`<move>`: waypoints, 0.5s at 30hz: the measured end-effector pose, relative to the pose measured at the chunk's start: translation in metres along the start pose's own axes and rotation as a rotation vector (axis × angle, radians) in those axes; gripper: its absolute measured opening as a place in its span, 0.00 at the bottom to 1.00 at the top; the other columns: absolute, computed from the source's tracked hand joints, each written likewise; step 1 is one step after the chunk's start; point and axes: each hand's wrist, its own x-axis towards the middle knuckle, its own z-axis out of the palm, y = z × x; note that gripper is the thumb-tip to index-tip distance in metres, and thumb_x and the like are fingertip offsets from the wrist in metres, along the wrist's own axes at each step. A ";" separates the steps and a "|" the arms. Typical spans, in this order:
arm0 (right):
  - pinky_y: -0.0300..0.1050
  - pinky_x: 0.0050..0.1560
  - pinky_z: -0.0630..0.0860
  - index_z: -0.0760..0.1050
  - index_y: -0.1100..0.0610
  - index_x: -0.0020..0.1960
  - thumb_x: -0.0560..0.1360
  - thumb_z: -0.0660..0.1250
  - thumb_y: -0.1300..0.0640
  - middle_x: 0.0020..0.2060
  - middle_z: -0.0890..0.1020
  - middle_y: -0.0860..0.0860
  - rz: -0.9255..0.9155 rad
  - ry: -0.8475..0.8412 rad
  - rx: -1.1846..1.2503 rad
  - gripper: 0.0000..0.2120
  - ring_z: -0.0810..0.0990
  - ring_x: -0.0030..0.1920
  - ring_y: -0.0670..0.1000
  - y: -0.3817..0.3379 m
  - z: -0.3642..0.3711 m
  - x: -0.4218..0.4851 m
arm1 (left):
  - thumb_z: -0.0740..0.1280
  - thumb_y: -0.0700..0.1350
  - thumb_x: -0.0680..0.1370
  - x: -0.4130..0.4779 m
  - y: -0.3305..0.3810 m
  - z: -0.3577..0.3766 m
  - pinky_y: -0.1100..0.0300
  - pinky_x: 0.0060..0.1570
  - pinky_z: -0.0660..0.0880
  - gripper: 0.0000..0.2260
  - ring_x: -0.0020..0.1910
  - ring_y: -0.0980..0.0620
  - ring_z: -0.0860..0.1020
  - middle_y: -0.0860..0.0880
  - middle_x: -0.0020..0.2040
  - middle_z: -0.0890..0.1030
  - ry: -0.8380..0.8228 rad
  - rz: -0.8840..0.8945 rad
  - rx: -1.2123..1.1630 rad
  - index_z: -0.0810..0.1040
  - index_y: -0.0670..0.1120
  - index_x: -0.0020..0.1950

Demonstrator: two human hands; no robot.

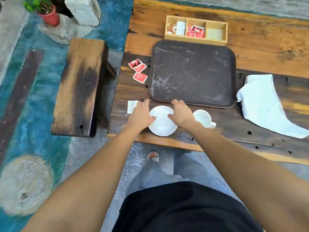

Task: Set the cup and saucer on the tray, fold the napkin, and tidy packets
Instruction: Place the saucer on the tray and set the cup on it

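A white saucer (163, 126) lies on the wooden table near its front edge. My left hand (141, 114) is at its left rim and my right hand (181, 113) at its right rim, thumbs over the saucer, fingers spread. Whether they grip it is unclear. A white cup (202, 118) stands just right of my right hand. The dark tray (194, 72) lies behind the saucer. A crumpled white napkin (265, 104) lies right of the tray. Red packets (138, 69) are scattered left of the tray, and a white packet (131, 106) lies by my left hand.
A wooden three-compartment box (224, 33) behind the tray holds brown, white and red packets. A wooden bench (78, 84) stands left of the table. A red potted plant (48, 14) and a stone block (83, 10) stand on the floor at far left.
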 end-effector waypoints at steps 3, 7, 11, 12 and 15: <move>0.54 0.66 0.72 0.66 0.60 0.72 0.76 0.68 0.60 0.68 0.71 0.60 0.065 -0.089 0.006 0.26 0.75 0.67 0.65 0.001 0.010 0.014 | 0.72 0.46 0.77 0.008 -0.005 0.016 0.44 0.67 0.72 0.35 0.72 0.36 0.72 0.38 0.74 0.68 -0.072 -0.076 -0.015 0.61 0.45 0.80; 0.57 0.68 0.71 0.65 0.59 0.73 0.77 0.66 0.61 0.71 0.67 0.59 0.105 -0.132 0.004 0.26 0.71 0.69 0.65 0.004 0.022 0.027 | 0.70 0.39 0.77 0.015 -0.012 0.038 0.44 0.59 0.74 0.24 0.65 0.33 0.75 0.36 0.66 0.75 -0.068 -0.145 -0.010 0.68 0.42 0.72; 0.57 0.64 0.75 0.65 0.59 0.72 0.77 0.65 0.63 0.70 0.67 0.59 0.135 -0.157 0.026 0.24 0.74 0.66 0.64 0.007 0.030 0.035 | 0.66 0.32 0.76 0.022 -0.011 0.052 0.45 0.55 0.75 0.20 0.61 0.35 0.78 0.37 0.61 0.80 0.019 -0.197 -0.042 0.72 0.40 0.68; 0.58 0.63 0.75 0.66 0.60 0.71 0.77 0.64 0.65 0.69 0.68 0.59 0.140 -0.158 0.028 0.22 0.75 0.64 0.65 0.008 0.031 0.037 | 0.65 0.31 0.76 0.024 -0.011 0.055 0.46 0.53 0.75 0.19 0.61 0.35 0.78 0.37 0.61 0.80 0.038 -0.216 -0.072 0.73 0.40 0.67; 0.60 0.58 0.78 0.68 0.59 0.68 0.76 0.60 0.70 0.66 0.71 0.59 0.145 -0.128 0.009 0.21 0.77 0.61 0.64 0.011 0.030 0.042 | 0.64 0.32 0.77 0.029 -0.009 0.060 0.48 0.48 0.74 0.17 0.58 0.36 0.80 0.39 0.59 0.82 0.060 -0.266 -0.136 0.75 0.41 0.65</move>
